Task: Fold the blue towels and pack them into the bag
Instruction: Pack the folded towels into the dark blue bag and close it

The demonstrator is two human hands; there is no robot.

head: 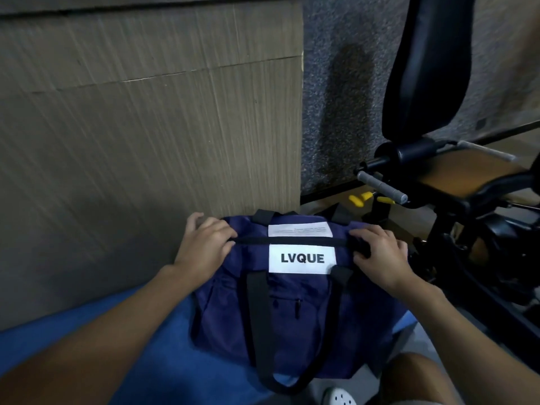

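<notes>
**Two hands at the ends of a closed navy bag marked LVQUE**

A wood-grain panel (131,127) fills the left and upper view. A black padded exercise machine (432,118) stands to the right, against a grey carpeted wall.

Low in the centre, a navy fabric bag (309,314) lies directly in front of the person. It rests on a bright blue cloth (140,337) that spreads out to the left. I cannot tell whether this cloth is one of the towels, and no folded towel is visible.

The bag's long axis runs left to right across the person's body, and its black carry strap (258,325) loops toward the viewer. A black zip line (292,240) runs along the top between the hands and looks closed. It probably has to be opened before anything can be packed.

The left hand (204,244) rests on the bag's left end with its fingers spread and lightly curved. The right hand (382,255) is at the right end, with thumb and fingers pinching a black part at the end of the zip. Both hands are equally near the bag.

A white patch (301,258) below the zip reads "LVQUE" in bold black capitals. A second white label (300,230) above the zip has print too small to read.
</notes>
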